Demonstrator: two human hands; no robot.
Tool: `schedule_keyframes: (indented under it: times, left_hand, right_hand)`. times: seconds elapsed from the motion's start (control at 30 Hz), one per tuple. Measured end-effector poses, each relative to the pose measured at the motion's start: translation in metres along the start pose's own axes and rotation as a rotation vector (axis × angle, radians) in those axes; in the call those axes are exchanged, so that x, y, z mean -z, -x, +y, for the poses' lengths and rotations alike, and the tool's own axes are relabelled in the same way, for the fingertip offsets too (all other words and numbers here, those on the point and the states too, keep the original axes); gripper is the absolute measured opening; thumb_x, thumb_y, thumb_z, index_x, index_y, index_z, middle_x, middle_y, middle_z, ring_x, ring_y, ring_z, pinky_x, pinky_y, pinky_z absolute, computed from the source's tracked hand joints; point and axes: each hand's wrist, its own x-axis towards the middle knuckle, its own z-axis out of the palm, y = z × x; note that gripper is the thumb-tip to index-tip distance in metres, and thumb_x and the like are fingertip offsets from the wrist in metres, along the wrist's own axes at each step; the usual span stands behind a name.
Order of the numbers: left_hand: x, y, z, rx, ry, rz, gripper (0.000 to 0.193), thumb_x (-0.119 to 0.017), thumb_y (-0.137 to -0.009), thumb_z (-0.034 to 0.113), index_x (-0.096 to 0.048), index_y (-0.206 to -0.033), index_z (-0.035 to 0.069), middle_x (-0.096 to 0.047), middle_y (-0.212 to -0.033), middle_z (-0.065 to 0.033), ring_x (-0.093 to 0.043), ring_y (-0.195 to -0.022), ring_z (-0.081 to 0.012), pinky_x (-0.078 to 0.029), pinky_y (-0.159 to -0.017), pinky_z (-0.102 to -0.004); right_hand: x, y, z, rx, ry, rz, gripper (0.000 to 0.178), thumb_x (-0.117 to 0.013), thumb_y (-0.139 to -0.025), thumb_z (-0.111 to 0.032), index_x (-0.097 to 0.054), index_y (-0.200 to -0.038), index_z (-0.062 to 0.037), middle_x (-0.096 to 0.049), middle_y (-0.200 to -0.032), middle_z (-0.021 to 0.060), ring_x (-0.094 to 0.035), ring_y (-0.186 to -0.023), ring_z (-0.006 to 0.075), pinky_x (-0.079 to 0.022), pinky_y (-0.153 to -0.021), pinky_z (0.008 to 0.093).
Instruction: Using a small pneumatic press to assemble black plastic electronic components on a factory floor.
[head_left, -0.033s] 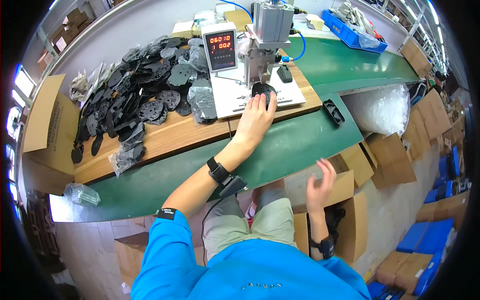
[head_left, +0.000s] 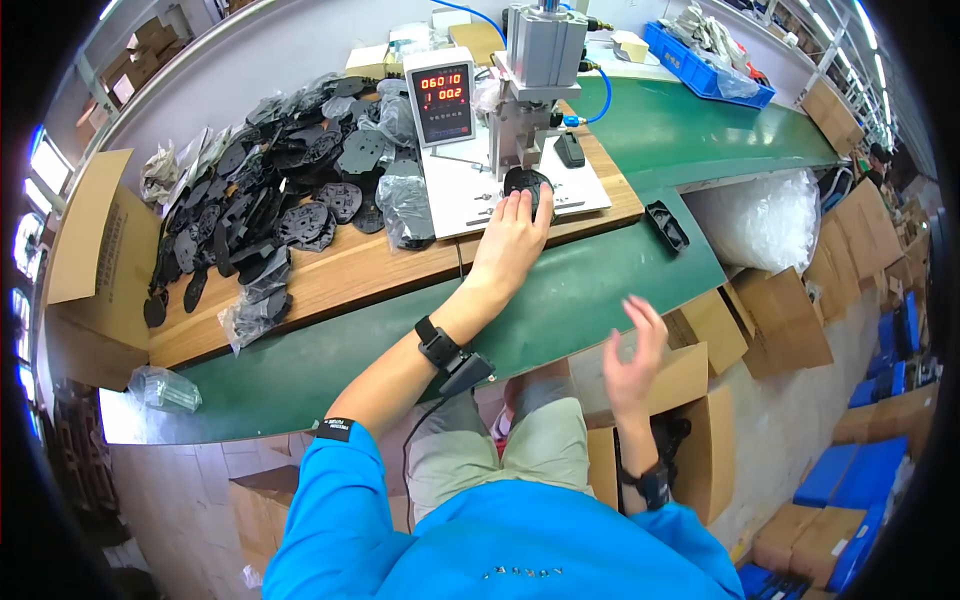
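A black part (head_left: 521,179) is held on a white plate (head_left: 452,190) beneath a press (head_left: 545,55) by the left hand (head_left: 508,240), thumb and fingers parted around it; the right hand (head_left: 636,360) is raised empty, fingers loosely open, at the front edge of the green bench (head_left: 400,345). Dark items are contained in an open carton (head_left: 714,450) near the right forearm, and crumpled plastic is heaped in a blue crate (head_left: 675,52). Bare surface is left along the bench's front. Red digits are lit on a display box (head_left: 441,95).
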Motion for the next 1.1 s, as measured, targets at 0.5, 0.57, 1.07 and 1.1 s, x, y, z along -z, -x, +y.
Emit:
schedule_keyframes:
  times: [0.5,0.57,1.07,1.1]
  left_hand:
    - [0.026,0.044,-0.057,0.163,0.218,0.102,0.080,-0.056,-0.081,-0.012,-0.042,-0.159,0.001,-0.043,-0.157,-0.0290,-0.042,-0.149,-0.0456,-0.038,-0.125,-0.0526]
    - [0.034,0.074,-0.122,0.218,-0.108,0.149,0.081,-0.058,-0.079,-0.011,-0.043,-0.158,0.001,-0.044,-0.157,-0.0254,-0.041,-0.150,-0.0422,-0.035,-0.126,-0.0544]
    - [0.088,0.135,-0.282,0.540,0.043,0.079,0.029,-0.069,-0.096,0.006,-0.064,-0.124,0.005,-0.068,-0.113,-0.0182,-0.069,-0.102,-0.0422,-0.057,-0.091,-0.0497]
    - [0.089,0.132,-0.270,0.510,0.039,0.142,0.028,-0.069,-0.097,0.006,-0.064,-0.124,0.005,-0.068,-0.113,-0.0178,-0.070,-0.099,-0.0434,-0.057,-0.085,-0.0492]
  right_hand:
    - [-0.109,-0.152,-0.018,0.387,0.116,-0.239,0.046,-0.075,-0.076,0.005,-0.070,-0.121,-0.0056,-0.072,-0.109,0.0099,-0.068,-0.105,0.0332,-0.053,-0.092,0.0462]
    - [-0.106,-0.154,-0.023,0.387,0.109,-0.242,0.046,-0.074,-0.076,0.006,-0.069,-0.121,-0.0051,-0.071,-0.109,0.0101,-0.068,-0.105,0.0331,-0.054,-0.092,0.0463]
    - [-0.111,-0.154,-0.028,0.356,0.083,-0.236,0.044,-0.073,-0.077,0.006,-0.069,-0.119,-0.0054,-0.070,-0.108,0.0098,-0.069,-0.103,0.0329,-0.057,-0.092,0.0465]
    - [-0.112,-0.153,-0.025,0.362,0.081,-0.233,0.044,-0.073,-0.077,0.006,-0.069,-0.119,-0.0053,-0.070,-0.109,0.0098,-0.068,-0.103,0.0327,-0.057,-0.092,0.0466]
